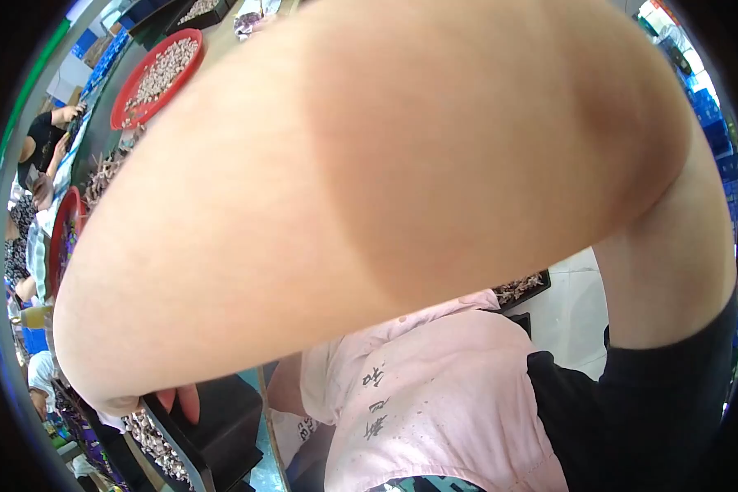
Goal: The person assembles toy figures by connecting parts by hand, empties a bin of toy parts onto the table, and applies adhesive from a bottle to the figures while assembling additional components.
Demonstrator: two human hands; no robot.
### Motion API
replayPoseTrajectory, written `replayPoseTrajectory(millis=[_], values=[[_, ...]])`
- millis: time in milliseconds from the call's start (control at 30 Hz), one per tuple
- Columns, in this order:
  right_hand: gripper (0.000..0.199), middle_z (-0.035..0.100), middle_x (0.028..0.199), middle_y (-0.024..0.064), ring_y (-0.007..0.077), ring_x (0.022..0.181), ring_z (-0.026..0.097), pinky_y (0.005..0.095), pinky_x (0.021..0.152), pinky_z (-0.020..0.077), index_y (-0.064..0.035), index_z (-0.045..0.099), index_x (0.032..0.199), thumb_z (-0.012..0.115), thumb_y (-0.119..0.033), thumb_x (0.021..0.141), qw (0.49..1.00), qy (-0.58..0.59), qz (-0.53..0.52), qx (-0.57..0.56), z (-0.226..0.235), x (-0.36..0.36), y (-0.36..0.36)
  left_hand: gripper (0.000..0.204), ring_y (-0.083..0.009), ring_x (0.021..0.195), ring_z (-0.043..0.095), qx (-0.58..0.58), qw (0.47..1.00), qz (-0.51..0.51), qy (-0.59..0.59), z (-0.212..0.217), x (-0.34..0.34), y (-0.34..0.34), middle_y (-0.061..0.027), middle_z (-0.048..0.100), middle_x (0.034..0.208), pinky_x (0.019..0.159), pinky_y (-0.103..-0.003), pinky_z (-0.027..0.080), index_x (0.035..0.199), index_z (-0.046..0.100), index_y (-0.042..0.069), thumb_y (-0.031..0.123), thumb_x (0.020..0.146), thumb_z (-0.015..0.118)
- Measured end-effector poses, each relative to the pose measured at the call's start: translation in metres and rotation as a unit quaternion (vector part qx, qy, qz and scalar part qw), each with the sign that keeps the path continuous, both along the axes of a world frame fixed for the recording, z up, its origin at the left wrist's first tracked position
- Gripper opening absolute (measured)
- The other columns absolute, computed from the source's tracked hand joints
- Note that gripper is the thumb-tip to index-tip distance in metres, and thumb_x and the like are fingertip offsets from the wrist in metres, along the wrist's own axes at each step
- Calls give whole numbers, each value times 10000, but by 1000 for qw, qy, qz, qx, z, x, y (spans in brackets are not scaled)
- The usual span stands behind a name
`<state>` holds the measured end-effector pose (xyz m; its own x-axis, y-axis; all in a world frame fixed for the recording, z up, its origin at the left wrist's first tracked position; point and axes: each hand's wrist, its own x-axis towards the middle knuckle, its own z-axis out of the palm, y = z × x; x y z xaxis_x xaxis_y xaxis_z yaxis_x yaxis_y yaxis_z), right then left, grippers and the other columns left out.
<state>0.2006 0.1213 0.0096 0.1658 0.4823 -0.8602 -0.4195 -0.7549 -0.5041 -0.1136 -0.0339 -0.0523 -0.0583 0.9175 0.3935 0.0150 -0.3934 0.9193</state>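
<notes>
My bare right forearm (246, 246) crosses most of the picture, very close, its elbow bent at the right. It hides much of the work area, and the fingers of my right hand cannot be made out beyond the wrist at lower left. Two reddish fingertip-like shapes (189, 403) show under the forearm, beside a black box (225, 422); whether they belong to my left hand I cannot tell. Close to the wrist is a dark tray with small pale pieces (160, 447). My pink apron (459, 402) shows below the arm.
At upper left, a red tray (116, 120) holds many small pale pieces, with brown dried strips (102, 176) near it. Another red tray (57, 246) stands nearer. People sit along the left, one in a black top (41, 143). Blue boxes (713, 131) are stacked at right.
</notes>
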Motion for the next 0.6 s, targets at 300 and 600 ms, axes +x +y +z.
replayPoseTrajectory(millis=[300, 600], values=[[352, 628, 888, 146, 232, 812, 625, 352, 761, 530, 36, 558, 1089, 642, -77, 766, 970, -113, 162, 143, 312, 53, -101, 456, -188, 469, 530, -188, 979, 16, -79, 231, 7, 86, -91, 605, 578, 578, -282, 475, 801, 639, -10, 361, 986, 450], [392, 628, 929, 131, 238, 748, 658, 392, 584, 571, 59, 487, 1142, 625, -23, 784, 953, -81, 152, 250, 248, 60, -145, 523, -378, 1082, 509, 297, 857, 93, 410, 220, 81, 4, -192, 570, 1091, 992, -524, 319, 995, 584, -17, 468, 945, 395]])
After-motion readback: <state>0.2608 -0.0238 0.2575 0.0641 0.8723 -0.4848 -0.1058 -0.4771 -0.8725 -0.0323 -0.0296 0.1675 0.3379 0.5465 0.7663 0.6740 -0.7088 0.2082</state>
